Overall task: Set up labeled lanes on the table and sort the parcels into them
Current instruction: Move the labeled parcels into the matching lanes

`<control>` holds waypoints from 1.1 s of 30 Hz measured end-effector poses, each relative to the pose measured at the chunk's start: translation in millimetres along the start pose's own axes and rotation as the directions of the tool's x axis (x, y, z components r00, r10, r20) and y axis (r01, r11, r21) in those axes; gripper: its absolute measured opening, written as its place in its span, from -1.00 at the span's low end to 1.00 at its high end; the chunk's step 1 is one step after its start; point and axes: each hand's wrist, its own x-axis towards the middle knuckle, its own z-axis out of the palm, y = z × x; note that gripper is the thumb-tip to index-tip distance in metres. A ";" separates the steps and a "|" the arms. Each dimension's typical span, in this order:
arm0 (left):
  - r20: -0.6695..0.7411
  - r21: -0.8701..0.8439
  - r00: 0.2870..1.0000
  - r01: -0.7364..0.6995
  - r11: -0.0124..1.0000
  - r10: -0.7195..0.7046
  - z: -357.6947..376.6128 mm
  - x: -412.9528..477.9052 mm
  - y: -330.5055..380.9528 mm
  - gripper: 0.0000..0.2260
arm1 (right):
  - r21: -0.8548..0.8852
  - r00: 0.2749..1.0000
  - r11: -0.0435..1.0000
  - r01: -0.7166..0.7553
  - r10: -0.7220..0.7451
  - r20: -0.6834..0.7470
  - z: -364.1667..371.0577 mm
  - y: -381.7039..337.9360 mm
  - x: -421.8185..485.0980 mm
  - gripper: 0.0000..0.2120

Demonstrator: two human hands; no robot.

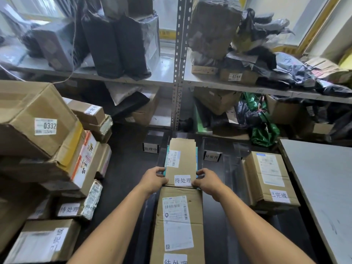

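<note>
A flat cardboard parcel (182, 159) with a white label lies lengthwise in the middle lane of the black table (125, 168). My left hand (153, 178) grips its near left corner and my right hand (208, 181) grips its near right corner. Just nearer to me lies a second brown parcel (178, 223) with a shipping label, touching the first. Two small sign holders stand at the back: a left lane sign (150, 149) and a right lane sign (211, 156). In the right lane sits a labeled box (268, 180).
Stacked cartons fill the left side, topped by a big box marked 0332 (36, 119). More labeled boxes (43, 241) sit near left. A metal shelf (179, 80) loaded with bags and boxes runs behind. A grey table (323, 187) adjoins at right.
</note>
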 end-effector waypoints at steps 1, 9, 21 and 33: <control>-0.015 -0.001 1.000 -0.006 1.000 0.006 -2.2 -4.4 1.7 -0.57 | -0.019 1.000 1.000 -0.001 0.001 -0.015 -0.3 -3.6 -2.7 -0.57; -0.295 -0.099 0.934 -0.240 0.966 0.201 -64.2 -88.7 40.0 -0.80 | 0.048 0.856 0.943 0.330 -0.277 -0.437 11.9 -110.3 -45.9 -0.89; -0.964 -0.142 0.255 -0.728 0.670 0.073 -234.1 -199.4 51.0 -0.81 | 0.211 0.682 0.672 0.710 -0.731 0.028 148.1 -311.9 -96.6 -0.66; -0.846 -0.342 0.525 -0.410 0.845 -0.088 -263.6 -137.9 35.6 -0.42 | 0.147 0.705 0.743 0.653 -0.667 0.240 203.6 -363.8 -45.0 -0.18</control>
